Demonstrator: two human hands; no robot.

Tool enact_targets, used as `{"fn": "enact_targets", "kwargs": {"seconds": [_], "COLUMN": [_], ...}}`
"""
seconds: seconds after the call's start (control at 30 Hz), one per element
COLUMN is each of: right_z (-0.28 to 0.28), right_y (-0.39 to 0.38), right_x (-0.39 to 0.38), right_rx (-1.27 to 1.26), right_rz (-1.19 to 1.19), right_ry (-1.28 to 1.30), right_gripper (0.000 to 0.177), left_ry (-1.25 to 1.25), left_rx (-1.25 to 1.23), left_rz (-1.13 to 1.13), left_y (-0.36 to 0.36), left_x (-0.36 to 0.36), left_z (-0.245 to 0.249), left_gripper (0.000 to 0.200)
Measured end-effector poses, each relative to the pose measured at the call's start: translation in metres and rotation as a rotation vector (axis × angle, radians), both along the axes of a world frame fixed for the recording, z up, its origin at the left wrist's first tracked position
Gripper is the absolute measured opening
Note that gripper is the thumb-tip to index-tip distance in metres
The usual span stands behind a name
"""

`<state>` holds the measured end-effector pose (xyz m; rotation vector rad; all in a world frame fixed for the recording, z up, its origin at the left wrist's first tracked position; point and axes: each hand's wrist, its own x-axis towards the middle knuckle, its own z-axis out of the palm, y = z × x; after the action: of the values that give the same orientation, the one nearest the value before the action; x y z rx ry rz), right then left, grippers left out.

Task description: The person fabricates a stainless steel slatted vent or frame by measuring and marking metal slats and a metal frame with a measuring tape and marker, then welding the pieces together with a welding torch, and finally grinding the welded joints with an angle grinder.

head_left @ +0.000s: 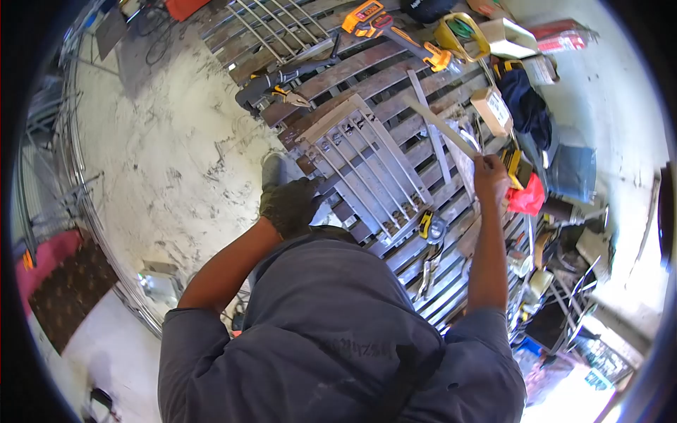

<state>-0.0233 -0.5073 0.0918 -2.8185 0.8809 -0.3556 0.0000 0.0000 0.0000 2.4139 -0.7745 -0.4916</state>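
Note:
My right hand [491,178], bare, is closed on one end of a long, flat, pale strip [441,125], which points up and left over the slatted bench. My left hand [290,206] wears a dark glove and is held close to my body, near the lower left corner of a metal frame with several bars [363,166]. Its fingers are bunched in shadow, and I cannot make out whether they hold anything. A yellow and black tape measure [431,227] lies at the frame's lower right.
Slatted bench [367,67] bears an orange power tool [402,35], pliers [290,96], an angle grinder [271,83], a cardboard box [491,111] and a yellow container [461,35]. Red cloth [527,196] and cluttered tools lie on the right. Metal rods run along the left.

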Motion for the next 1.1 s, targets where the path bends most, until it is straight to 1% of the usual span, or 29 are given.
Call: {"fn": "enact_targets", "kwargs": {"seconds": [0.03, 0.07, 0.1, 0.17, 0.2, 0.3, 0.4, 0.43, 0.47, 0.57, 0.6, 0.63, 0.7, 0.73, 0.83, 0.87, 0.97, 1.0, 1.1], "right_z": [0.020, 0.030, 0.021, 0.026, 0.028, 0.010, -0.014, -0.025, -0.038, -0.049, -0.045, -0.041, -0.041, -0.043, -0.047, -0.047, -0.046, -0.045, -0.064], "right_y": [-0.007, -0.017, -0.023, -0.046, -0.053, -0.064, -0.061, -0.060, -0.056, -0.054, -0.056, -0.061, -0.078, -0.084, -0.093, -0.096, -0.075, -0.065, -0.036], "right_x": [0.011, 0.022, 0.028, 0.064, 0.085, 0.132, 0.168, 0.177, 0.183, 0.202, 0.208, 0.212, 0.221, 0.225, 0.234, 0.238, 0.242, 0.245, 0.243], "right_rx": [0.115, -0.082, -0.072, -0.134, -0.085, 0.057, 0.140, 0.161, 0.198, 0.180, 0.162, 0.194, 0.161, 0.168, 0.086, 0.131, 0.160, 0.140, 0.168], "right_rz": [-0.012, 0.119, 0.227, 0.434, 0.514, 0.677, 0.814, 0.850, 0.858, 0.973, 0.934, 0.894, 0.903, 0.920, 0.955, 0.943, 0.995, 1.003, 1.158], "right_ry": [0.011, 0.022, 0.083, 0.094, 0.099, 0.077, 0.091, 0.090, 0.089, 0.075, 0.123, 0.146, 0.148, 0.096, 0.081, 0.099, 0.169, 0.231, 0.092], "right_gripper": [0.038, 0.041, 0.043, 0.046, 0.048, 0.046, 0.046, 0.047, 0.049, 0.046, 0.045, 0.044, 0.045, 0.051, 0.053, 0.055, 0.054, 0.052, 0.050], "left_ry": [-0.002, -0.003, 0.013, -0.066, -0.102, 0.036, 0.118, 0.066, 0.014, -0.110, -0.144, -0.116, -0.074, -0.077, -0.097, -0.107, -0.147, -0.164, -0.099], "left_rx": [-0.018, -0.035, -0.006, -0.023, -0.076, -0.053, -0.057, -0.057, -0.057, -0.053, -0.049, -0.026, 0.021, 0.020, 0.016, 0.014, -0.037, -0.061, -0.033], "left_rz": [0.062, 0.127, 0.169, 0.249, 0.276, 0.406, 0.461, 0.465, 0.466, 0.459, 0.453, 0.434, 0.395, 0.397, 0.385, 0.373, 0.375, 0.380, 0.356], "left_y": [-0.004, -0.008, -0.003, -0.013, -0.020, -0.031, -0.043, -0.045, -0.046, -0.052, -0.052, -0.053, -0.055, -0.056, -0.056, -0.055, -0.056, -0.055, -0.049], "left_x": [-0.001, -0.003, -0.022, -0.022, -0.020, -0.027, -0.032, -0.034, -0.038, -0.042, -0.043, -0.044, -0.038, -0.037, -0.037, -0.038, -0.039, -0.038, -0.039], "left_z": [0.008, 0.012, 0.018, 0.012, 0.005, 0.016, 0.015, 0.010, 0.003, -0.006, -0.007, -0.006, -0.002, 0.000, 0.002, 0.001, -0.003, -0.004, 0.000], "left_gripper": [0.045, 0.043, 0.041, 0.039, 0.037, 0.036, 0.038, 0.039, 0.040, 0.038, 0.037, 0.035, 0.031, 0.030, 0.028, 0.028, 0.031, 0.032, 0.037]}}
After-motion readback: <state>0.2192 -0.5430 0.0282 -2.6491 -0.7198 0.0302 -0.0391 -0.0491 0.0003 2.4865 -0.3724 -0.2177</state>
